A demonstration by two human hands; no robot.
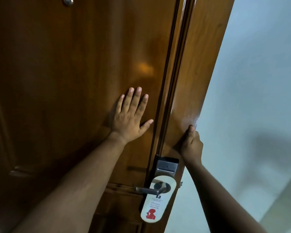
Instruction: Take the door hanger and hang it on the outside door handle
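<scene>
White door hanger [154, 201] on handle [147, 190] | left hand [130, 119] grip released, flat | right hand [191, 143] grip grasping door edge [197, 115]

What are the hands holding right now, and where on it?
The right hand grips the door by its free edge, above the lock plate. The left hand lies flat on the door face. The door hanger hangs unheld on the handle.

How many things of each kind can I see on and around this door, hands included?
Hands: 2, the left hand flat on the door, the right hand gripping its edge
Doors: 1
Door handles: 1, the lever handle
Lock plates: 1, the metal lock plate
Door hangers: 1, the door hanger on the handle
Peepholes: 1, the peephole
Total: 7
</scene>
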